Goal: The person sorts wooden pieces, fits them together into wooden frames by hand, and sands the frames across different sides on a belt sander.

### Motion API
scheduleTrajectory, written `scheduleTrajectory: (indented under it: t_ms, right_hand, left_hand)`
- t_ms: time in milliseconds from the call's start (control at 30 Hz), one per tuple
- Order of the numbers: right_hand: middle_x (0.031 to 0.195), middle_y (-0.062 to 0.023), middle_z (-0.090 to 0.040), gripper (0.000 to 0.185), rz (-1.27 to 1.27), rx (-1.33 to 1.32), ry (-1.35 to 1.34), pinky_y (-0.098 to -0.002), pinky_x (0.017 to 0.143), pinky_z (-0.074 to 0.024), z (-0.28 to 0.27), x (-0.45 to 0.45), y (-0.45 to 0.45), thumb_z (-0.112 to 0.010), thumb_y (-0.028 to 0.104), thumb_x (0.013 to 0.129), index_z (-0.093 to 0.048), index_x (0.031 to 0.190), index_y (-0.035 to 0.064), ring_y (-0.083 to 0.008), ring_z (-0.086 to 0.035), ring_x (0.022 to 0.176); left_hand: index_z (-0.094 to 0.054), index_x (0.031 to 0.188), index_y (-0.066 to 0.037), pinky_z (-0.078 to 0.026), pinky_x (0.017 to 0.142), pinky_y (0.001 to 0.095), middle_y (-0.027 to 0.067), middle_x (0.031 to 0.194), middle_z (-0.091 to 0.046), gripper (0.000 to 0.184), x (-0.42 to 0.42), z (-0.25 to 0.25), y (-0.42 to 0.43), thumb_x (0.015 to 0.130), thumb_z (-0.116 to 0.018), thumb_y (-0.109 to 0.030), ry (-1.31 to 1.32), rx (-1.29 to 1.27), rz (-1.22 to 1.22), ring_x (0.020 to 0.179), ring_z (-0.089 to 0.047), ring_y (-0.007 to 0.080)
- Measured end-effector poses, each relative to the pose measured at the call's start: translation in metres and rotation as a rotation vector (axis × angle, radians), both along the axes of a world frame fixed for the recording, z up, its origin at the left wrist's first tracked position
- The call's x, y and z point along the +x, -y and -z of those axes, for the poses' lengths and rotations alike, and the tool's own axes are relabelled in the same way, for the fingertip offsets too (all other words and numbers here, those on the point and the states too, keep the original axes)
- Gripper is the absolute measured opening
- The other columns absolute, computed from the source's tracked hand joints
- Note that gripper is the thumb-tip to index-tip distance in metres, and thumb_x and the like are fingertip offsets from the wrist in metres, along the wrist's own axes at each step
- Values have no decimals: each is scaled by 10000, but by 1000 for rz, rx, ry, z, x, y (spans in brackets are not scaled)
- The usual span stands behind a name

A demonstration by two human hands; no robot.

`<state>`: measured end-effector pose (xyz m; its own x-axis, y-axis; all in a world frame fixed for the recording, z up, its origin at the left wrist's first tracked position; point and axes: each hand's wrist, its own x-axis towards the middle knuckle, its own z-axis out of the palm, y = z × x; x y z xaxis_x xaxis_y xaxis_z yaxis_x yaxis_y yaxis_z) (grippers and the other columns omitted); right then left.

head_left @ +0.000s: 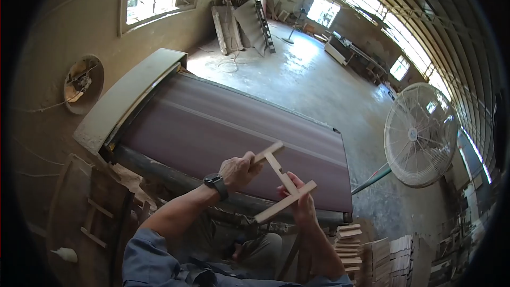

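An H-shaped wooden frame (275, 166), two bars joined by a crosspiece, is held in both hands above a wide brown sanding belt (212, 138). My left hand (237, 171) is closed around the near end of its left bar; a dark watch (216, 185) is on that wrist. On the other side, my right hand (304, 203) grips the right bar close to where the crosspiece meets it. The frame is tilted over the belt's front part. Whether it touches the belt I cannot tell.
At the left stands a curved wooden stand (69, 212) with wooden pieces and a white bottle (65, 254). Wooden strips (348, 247) are stacked at lower right, beside more bundled wood (401, 255). A large fan (419, 133) stands right of the belt. Panels (244, 24) lean at the back.
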<state>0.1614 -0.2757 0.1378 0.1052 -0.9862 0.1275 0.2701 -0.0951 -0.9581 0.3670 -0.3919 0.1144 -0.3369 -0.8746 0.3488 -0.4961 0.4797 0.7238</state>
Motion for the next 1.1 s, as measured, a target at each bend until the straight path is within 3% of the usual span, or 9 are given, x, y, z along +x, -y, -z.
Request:
scheduleTrajectory:
  t_ms: [67, 200, 267, 333, 367, 567, 667, 767, 1100]
  right_hand:
    - [1191, -204, -499, 828, 73, -580, -897, -487, 969, -407, -16, 10, -12, -366, 637, 927, -321, 1386, -51, -348, -500, 1122]
    - [1290, -227, -440, 705, 266, -705, -1123, -488, 978, -379, -40, 42, -10, -662, 424, 870, -383, 1353, -8, -385, -422, 1215]
    - [1216, -202, -521, 592, 294, -910, -1049, -422, 898, -454, -35, 54, 18, -725, 243, 844, -433, 1306, 15, -316, -530, 1108]
    - [986, -126, -628, 419, -96, -419, -470, -323, 757, -509, -22, 66, 32, -674, 177, 886, -498, 1241, 38, -204, -622, 867]
    - [779, -62, -634, 211, 6, -471, -586, -273, 649, -507, -21, 75, 35, -624, 139, 918, -580, 1096, 34, -118, -598, 683]
    - [711, -2, -586, 183, 183, -269, -409, -232, 554, -439, 29, 97, 97, -617, 174, 914, -597, 827, 14, -59, -528, 628]
    - [680, 0, -571, 186, 278, -234, -355, -243, 528, -423, 40, 109, 130, -606, 161, 909, -595, 801, 11, -65, -523, 605]
    - [619, 7, -536, 208, 297, -168, -300, -249, 481, -393, 53, 124, 155, -578, 162, 921, -586, 778, 11, -67, -503, 545]
    - [572, 17, -513, 258, 318, -203, -367, -235, 434, -362, 116, 104, 208, -565, 191, 931, -575, 745, 12, -56, -489, 487]
  left_hand:
    - [-574, 977, -41, -481, 614, 431, 155, 778, -639, 422, 17, -12, -1, 903, -561, -455, 175, 110, 57, 703, -637, 343]
    - [-606, 933, -10, -465, 718, 440, 222, 825, -637, 469, 43, -27, -6, 908, -553, -475, 150, 299, 347, 821, -637, 358]
    - [-616, 932, 0, -461, 711, 432, 205, 833, -648, 450, 51, -40, -14, 917, -550, -445, 328, 317, 599, 814, -638, 337]
    - [-624, 908, -14, -456, 706, 425, 174, 811, -654, 403, 52, -21, -12, 917, -555, -410, 185, 284, 637, 798, -640, 311]
    - [-633, 908, -29, -460, 705, 420, 158, 795, -654, 370, 55, -31, -11, 910, -568, -393, 307, 331, 632, 792, -641, 303]
    - [-688, 992, -141, -504, 706, 468, 184, 922, -666, 375, 77, -20, -11, 878, -559, -475, 503, -5, 254, 843, -644, 354]
    - [-442, 1349, -20, -313, 1091, 467, 202, 1392, -442, 693, 78, -8, -9, 899, -510, -542, 573, -420, 70, 1322, -394, 324]
    - [-250, 1435, 66, -97, 1180, 433, 224, 1507, -258, 865, 83, 31, 5, 920, -384, -616, 637, -245, 73, 1437, -164, 321]
    - [-190, 1467, 40, -87, 1182, 419, 224, 1540, -172, 850, 66, 67, 37, 941, -295, -620, 698, 4, 114, 1450, -120, 318]
